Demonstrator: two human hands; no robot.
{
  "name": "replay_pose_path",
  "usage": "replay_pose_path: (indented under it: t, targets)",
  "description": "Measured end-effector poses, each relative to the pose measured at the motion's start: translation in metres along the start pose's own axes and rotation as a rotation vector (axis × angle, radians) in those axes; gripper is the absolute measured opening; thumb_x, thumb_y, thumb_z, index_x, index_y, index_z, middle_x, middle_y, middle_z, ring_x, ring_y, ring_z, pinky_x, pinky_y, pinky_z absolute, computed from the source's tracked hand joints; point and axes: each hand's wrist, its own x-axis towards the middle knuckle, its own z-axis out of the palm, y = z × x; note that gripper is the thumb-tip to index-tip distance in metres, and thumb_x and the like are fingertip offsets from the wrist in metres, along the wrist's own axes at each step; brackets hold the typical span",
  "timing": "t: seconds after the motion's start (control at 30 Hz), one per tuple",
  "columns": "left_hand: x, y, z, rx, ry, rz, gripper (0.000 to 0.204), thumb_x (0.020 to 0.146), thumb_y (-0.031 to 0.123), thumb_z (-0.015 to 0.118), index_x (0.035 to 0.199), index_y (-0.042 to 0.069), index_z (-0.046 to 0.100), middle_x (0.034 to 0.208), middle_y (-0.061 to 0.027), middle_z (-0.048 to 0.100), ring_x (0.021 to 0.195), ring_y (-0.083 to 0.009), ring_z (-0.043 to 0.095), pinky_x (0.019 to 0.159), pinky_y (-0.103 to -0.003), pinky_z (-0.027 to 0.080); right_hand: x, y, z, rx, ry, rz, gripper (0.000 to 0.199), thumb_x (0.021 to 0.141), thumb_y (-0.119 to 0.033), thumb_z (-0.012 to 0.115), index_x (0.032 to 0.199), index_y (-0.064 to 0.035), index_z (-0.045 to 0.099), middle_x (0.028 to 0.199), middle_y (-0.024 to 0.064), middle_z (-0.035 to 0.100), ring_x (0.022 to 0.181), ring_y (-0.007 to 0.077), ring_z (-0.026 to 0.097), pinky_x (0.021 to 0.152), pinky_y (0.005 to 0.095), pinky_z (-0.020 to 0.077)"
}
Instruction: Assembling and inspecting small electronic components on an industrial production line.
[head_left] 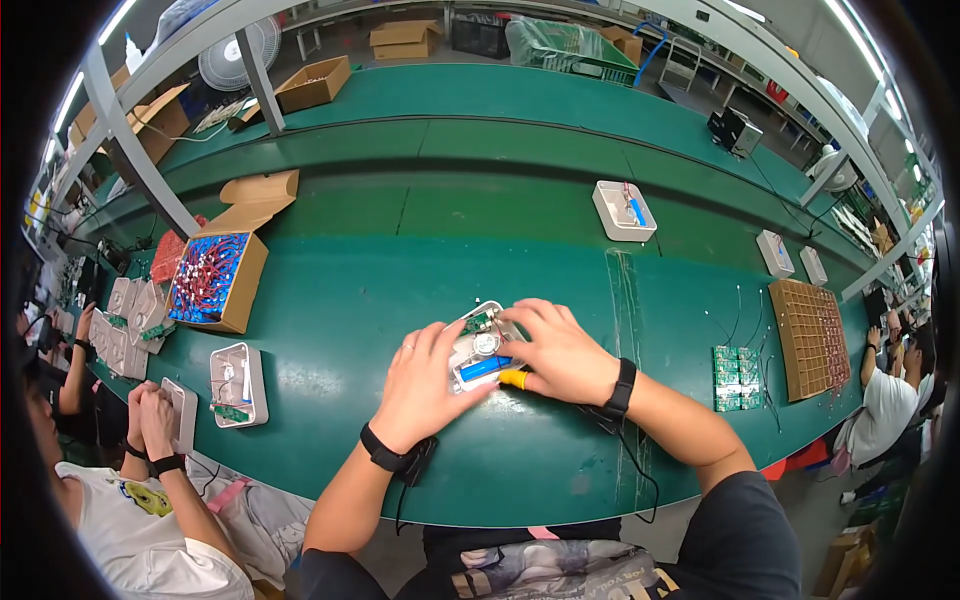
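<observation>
On the green bench in front of me lies an open white plastic housing [461, 357]. Inside it are a green circuit board [479, 323], a round white part [486, 344] and a blue battery [485, 368]. My left hand [422, 383] grips the housing's left side, its thumb along the lower edge. Curled over the right side, my right hand [560, 352] has its fingers at the upper rim and round part. A yellow finger cover [513, 379] sits on its thumb, beside the battery. The right fingertips are partly hidden.
To the left, a cardboard box [240, 290] holds many blue batteries with red wires. Near it stands another housing [257, 385]; a co-worker's hands [152, 420] are beyond. Circuit boards [737, 378] and a gridded tray [800, 335] lie right. One housing [625, 212] sits farther back.
</observation>
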Motion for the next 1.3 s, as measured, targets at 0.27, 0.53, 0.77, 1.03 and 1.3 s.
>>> replay_pose_path:
  t: [0.27, 0.53, 0.77, 1.03, 1.3]
  targets:
    - [0.014, -0.019, 0.019, -0.212, 0.181, -0.129, 0.024, 0.087, 0.019, 0.082, 0.107, 0.008, 0.074, 0.106, -0.0079, 0.066, 0.104, -0.0318, 0.063, 0.088, -0.042, 0.053, -0.014, 0.024, 0.012, 0.364, 0.039, 0.055, 0.034, 0.082, -0.014, 0.082, 0.115, -0.0145, 0.075, 0.133, 0.0119, 0.062, 0.129, 0.0374, 0.054, 0.110, 0.0507, 0.0426]
    - [0.013, -0.021, 0.021, -0.231, 0.170, -0.075, 0.017, 0.085, 0.011, 0.082, 0.098, 0.007, 0.072, 0.103, -0.0085, 0.064, 0.101, -0.0318, 0.063, 0.086, -0.042, 0.053, -0.004, -0.006, 0.018, -0.075, 0.034, -0.104, 0.035, 0.084, -0.024, 0.080, 0.118, -0.0185, 0.075, 0.146, 0.0156, 0.051, 0.142, 0.0427, 0.043, 0.111, 0.0577, 0.0403]
    - [0.010, -0.021, 0.024, -0.159, 0.202, -0.067, 0.015, 0.085, 0.010, 0.080, 0.097, 0.006, 0.071, 0.103, -0.0092, 0.063, 0.098, -0.0324, 0.063, 0.084, -0.044, 0.054, -0.001, -0.023, 0.028, -0.106, -0.076, 0.035, 0.037, 0.085, -0.029, 0.078, 0.120, -0.0188, 0.075, 0.158, 0.0241, 0.038, 0.151, 0.0533, 0.028, 0.117, 0.0671, 0.0319]
    - [0.008, -0.012, 0.029, -0.162, 0.244, -0.036, 0.015, 0.084, 0.006, 0.078, 0.096, 0.004, 0.068, 0.099, -0.0110, 0.064, 0.092, -0.0343, 0.065, 0.080, -0.044, 0.054, 0.008, -0.028, 0.014, -0.053, -0.196, 0.139, 0.033, 0.085, -0.031, 0.080, 0.113, -0.0151, 0.074, 0.166, 0.0284, 0.026, 0.155, 0.0598, 0.015, 0.120, 0.0731, 0.0240]
    - [0.009, -0.018, 0.025, -0.259, 0.291, -0.013, 0.010, 0.089, 0.003, 0.072, 0.095, 0.002, 0.064, 0.101, -0.0127, 0.065, 0.094, -0.0347, 0.063, 0.085, -0.042, 0.052, -0.002, 0.005, 0.002, 0.239, -0.005, 0.153, 0.030, 0.088, -0.027, 0.082, 0.113, -0.0129, 0.073, 0.153, 0.0211, 0.048, 0.145, 0.0456, 0.040, 0.119, 0.0568, 0.0361]
